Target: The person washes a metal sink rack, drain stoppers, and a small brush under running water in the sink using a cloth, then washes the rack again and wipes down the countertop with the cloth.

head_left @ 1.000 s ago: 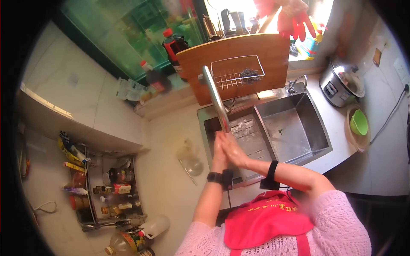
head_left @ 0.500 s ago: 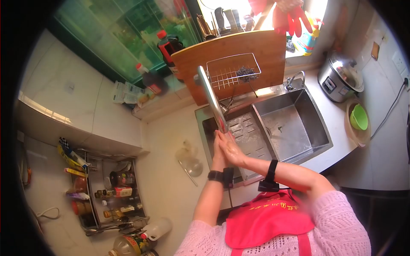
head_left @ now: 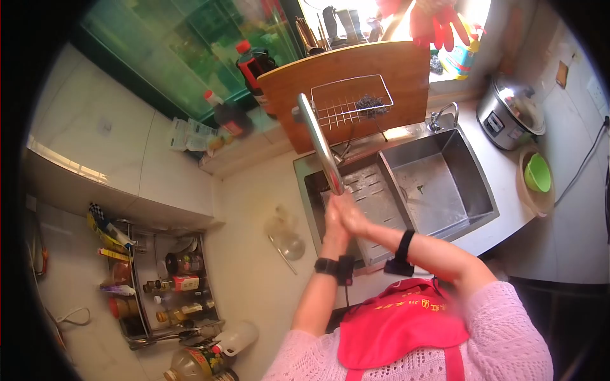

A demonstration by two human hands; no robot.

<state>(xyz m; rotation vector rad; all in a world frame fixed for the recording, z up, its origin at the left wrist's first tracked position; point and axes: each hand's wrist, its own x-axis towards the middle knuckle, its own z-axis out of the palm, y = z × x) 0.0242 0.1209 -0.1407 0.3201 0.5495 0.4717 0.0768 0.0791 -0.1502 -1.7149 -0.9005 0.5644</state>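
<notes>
Under the spout of the tall metal faucet [head_left: 321,143], my two hands are pressed against each other over the left sink basin [head_left: 375,209]. My left hand [head_left: 333,222] lies against my right hand [head_left: 351,214], which comes in from the right side and partly covers it. Both hands look wet, and no object shows between them. The fingers seem laid flat, though the faucet end and the overlap hide most of the fingertips. Each wrist wears a black strap with a small box.
Right of my hands lies a second, deeper basin [head_left: 438,184]. Behind the faucet stand a wire rack [head_left: 349,105] with a scouring pad and a wooden board [head_left: 400,70]. A rice cooker [head_left: 505,117] and green bowl [head_left: 537,173] are at right; a bottle rack [head_left: 171,286] at left.
My hands have shifted against each other; the right one now lies more over the left, and their fingertips are less visible. The whole view has moved slightly.
</notes>
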